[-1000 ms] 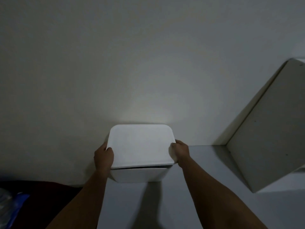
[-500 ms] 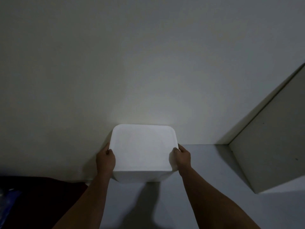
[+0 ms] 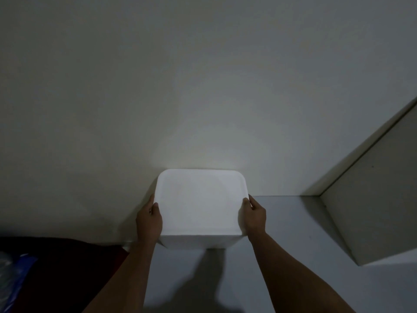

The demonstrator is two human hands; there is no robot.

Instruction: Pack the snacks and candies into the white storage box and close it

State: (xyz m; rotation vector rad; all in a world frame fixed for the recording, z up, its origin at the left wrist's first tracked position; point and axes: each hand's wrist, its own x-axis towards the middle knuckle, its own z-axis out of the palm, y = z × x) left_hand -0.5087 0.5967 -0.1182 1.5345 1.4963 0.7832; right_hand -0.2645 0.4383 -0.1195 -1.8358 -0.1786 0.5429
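1. We looked down on the white storage box (image 3: 198, 206), which sat on the pale grey surface (image 3: 293, 256) with its far edge right against the wall (image 3: 203, 86).
2. We saw its lid (image 3: 200, 199) lying flat across the top, flush along the near edge, no gap showing there. Box closed, as far as we could see!
3. Our left hand (image 3: 149, 220) pressed against the box's left side, thumb hooked up over the lid's edge, the other fingers wrapped around the side and mostly hidden.
4. Our right hand (image 3: 253, 216) mirrored it on the box's right side, thumb on the lid's rim, palm tight to the wall of the box. Both hands gripped the box between them.
5. No snacks or candies showed outside the box; what was inside stayed hidden under the lid.
6. Well to the right of the box, a pale cabinet panel (image 3: 372, 211) stood on the same surface.
7. To the left of the box, lower down, we caught a dark red cloth (image 3: 67, 267) and, beyond it, a blue plastic bag (image 3: 15, 279) at the frame's edge.
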